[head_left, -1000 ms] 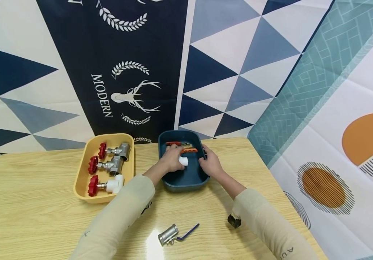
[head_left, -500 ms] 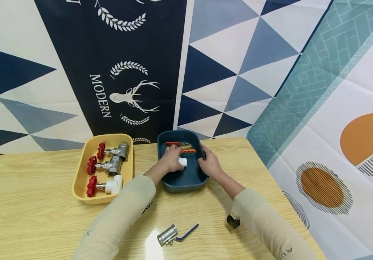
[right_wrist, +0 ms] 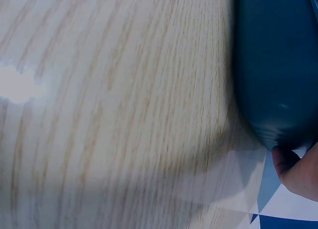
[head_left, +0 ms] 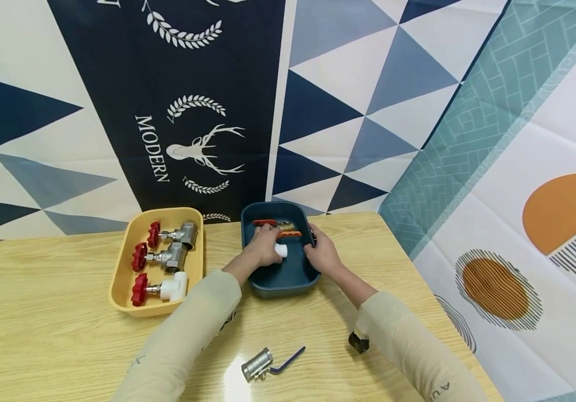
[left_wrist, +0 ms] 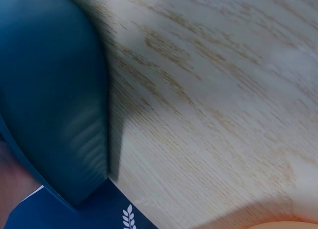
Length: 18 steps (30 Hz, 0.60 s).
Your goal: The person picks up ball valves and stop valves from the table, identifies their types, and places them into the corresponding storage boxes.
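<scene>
In the head view my left hand (head_left: pixel 263 247) reaches into the dark blue bin (head_left: pixel 283 291). Its fingers are around a white plastic fitting (head_left: pixel 281 250), mostly hidden under the palm. Just beyond lie an orange-handled part (head_left: pixel 290 234), a brass piece (head_left: pixel 286 226) and a red handle (head_left: pixel 264 223). My right hand (head_left: pixel 324 252) grips the bin's right wall near the rim. The right wrist view has the thumb (right_wrist: pixel 284 162) against the bin's outer side. In the left wrist view, part of my left hand (left_wrist: pixel 14 177) shows at the rim.
A yellow tray (head_left: pixel 117 293) at the left holds valves with red handwheels (head_left: pixel 139 289). A metal ball valve (head_left: pixel 257 364) with a blue lever lies on the wooden table (head_left: pixel 47 335) nearer me. A small black object (head_left: pixel 358 341) shows beside my right sleeve. A patterned cloth stands behind.
The whole head view has shifted slightly, so things appear a little further left. Both hands stay at the blue bin in about the same pose.
</scene>
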Motion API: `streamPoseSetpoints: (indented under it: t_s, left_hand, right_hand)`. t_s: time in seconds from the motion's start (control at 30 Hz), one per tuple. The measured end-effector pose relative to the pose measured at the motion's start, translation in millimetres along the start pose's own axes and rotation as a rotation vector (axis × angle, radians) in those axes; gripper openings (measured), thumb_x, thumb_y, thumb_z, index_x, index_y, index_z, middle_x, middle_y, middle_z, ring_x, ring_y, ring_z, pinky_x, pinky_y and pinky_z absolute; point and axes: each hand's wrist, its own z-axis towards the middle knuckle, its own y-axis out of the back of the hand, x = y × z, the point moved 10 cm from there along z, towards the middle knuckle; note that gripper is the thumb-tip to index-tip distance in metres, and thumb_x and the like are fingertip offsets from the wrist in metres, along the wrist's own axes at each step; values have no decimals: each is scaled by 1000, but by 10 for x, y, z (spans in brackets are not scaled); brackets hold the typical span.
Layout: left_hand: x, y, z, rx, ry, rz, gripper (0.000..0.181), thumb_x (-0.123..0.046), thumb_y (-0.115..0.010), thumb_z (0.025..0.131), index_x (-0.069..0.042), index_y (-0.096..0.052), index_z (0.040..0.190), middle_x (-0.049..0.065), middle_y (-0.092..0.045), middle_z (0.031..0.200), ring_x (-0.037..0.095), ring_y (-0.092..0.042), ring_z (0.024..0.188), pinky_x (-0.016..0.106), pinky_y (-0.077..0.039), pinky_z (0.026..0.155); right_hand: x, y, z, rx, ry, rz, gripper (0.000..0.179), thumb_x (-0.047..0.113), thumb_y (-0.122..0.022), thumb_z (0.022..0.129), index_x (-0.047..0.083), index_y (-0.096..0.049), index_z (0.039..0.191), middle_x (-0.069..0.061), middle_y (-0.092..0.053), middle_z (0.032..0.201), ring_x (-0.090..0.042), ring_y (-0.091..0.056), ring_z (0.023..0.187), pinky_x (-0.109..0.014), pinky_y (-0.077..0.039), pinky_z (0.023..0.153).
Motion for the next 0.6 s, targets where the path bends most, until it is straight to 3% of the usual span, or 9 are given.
streamPoseSetpoints:
  t_s: [0.6]
  left_hand:
    - [7, -36, 45, 6, 9, -1, 72, -20, -76, 77, -13, -42, 140, 13, -38, 139, 28, -35, 121, 44, -42, 102]
  right_hand:
    - [-23, -9, -2, -7, -12, -2, 58, 3, -46, 90, 7, -31, 146, -20, -54, 127, -20, -54, 73, -32, -48, 70]
